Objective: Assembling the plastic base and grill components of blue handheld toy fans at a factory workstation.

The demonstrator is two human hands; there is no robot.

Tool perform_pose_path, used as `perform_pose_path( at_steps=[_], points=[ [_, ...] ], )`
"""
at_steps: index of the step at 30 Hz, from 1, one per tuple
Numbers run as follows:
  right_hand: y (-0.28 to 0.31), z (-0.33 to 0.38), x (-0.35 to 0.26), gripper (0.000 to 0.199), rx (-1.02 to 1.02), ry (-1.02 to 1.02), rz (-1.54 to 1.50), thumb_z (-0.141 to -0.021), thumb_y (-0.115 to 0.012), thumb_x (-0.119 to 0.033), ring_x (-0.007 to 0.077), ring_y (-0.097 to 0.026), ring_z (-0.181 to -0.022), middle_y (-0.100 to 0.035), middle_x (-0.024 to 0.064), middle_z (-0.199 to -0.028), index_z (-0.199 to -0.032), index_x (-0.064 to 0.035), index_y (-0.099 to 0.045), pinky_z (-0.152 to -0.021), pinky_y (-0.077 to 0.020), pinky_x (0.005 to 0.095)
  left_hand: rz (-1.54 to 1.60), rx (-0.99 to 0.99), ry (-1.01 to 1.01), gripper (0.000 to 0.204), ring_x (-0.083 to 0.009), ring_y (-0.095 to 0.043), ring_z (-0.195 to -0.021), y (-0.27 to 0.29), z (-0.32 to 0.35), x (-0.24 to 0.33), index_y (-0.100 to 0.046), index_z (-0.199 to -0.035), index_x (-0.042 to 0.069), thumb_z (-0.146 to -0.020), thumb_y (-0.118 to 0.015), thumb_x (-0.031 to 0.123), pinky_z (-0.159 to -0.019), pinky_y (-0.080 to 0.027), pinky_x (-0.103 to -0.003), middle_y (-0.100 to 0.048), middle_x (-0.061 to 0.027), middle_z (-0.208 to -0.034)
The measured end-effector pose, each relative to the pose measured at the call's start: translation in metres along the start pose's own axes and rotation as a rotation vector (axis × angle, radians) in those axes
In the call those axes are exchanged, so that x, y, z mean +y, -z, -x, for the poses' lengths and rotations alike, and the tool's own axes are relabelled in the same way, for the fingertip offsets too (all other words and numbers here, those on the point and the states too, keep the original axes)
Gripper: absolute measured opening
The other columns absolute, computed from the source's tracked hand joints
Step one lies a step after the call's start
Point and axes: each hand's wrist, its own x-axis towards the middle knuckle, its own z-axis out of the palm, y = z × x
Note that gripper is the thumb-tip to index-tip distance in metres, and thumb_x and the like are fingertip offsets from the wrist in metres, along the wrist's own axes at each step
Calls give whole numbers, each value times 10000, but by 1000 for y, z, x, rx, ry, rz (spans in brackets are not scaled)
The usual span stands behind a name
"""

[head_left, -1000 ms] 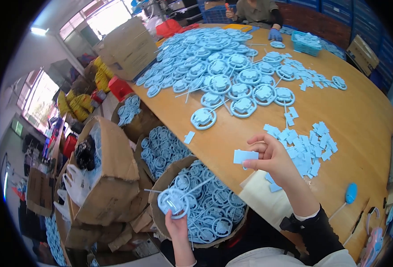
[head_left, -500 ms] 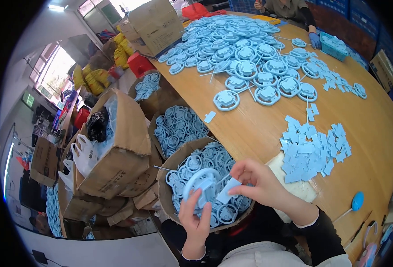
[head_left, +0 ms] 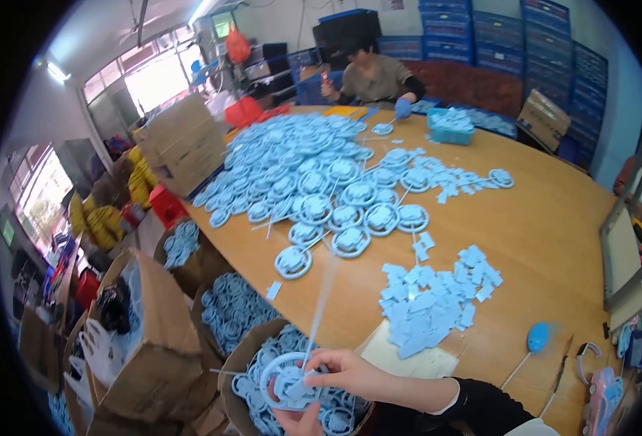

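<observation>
Above an open cardboard box [head_left: 235,413] full of similar parts, I hold a light blue plastic toy steering wheel [head_left: 268,378]. My left hand [head_left: 300,421], partly out of view at the lower edge, closes on the wheel from below. The fingers of my right hand [head_left: 339,372] are bent and pressed together on the wheel's hub from the right. Whether a small flat plate lies under them I cannot tell. A pale, motion-blurred streak [head_left: 324,298], like a thin stick, rises from the wheel.
Many blue wheels [head_left: 299,167] are heaped across the wooden table [head_left: 531,247], with flat blue plates [head_left: 426,309] piled nearer me. A blue balloon-shaped piece on a stick [head_left: 538,338] lies right. Cardboard boxes [head_left: 172,327] stand left. A co-worker [head_left: 379,80] sits opposite beside a basket [head_left: 451,134].
The view has tilted up and turned right. My right hand has gone from holding a flat plate beside the wheel to pressing on its hub. My left hand now sits lower, beneath it.
</observation>
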Motion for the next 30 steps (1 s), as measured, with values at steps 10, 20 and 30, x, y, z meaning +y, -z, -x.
perform_pose_path(
  at_steps=[10,20,30],
  points=[
    [17,-5,-7,100,295,67,64,-790,-601,-90,79,-525,-805,-578,33,-879,-849,-12,-583,-703,-407,186,-277,-99,-52,603,-165,-466,-1002,-19,-12,34,-304,-1259,-59,-711,-554,-34,-766,-431,-267,-381,-152,-1248],
    [1,1,-13,163,252,-81,114,-778,-580,-11,127,-574,-618,-578,76,-726,-918,22,-504,-555,-478,234,-206,-82,-294,635,-162,-479,-913,-4,-19,-12,-468,-1152,21,-583,-751,23,-716,-409,-235,-428,-104,-1126],
    [-2,2,-8,89,280,-90,153,-765,-600,-26,110,-572,-577,-580,64,-682,-823,10,-542,-517,-483,217,-359,-50,-333,571,-162,-494,-908,-2,-12,-15,-482,-1110,9,-597,-731,-25,-699,-450,-240,-400,-135,-1175]
  ],
)
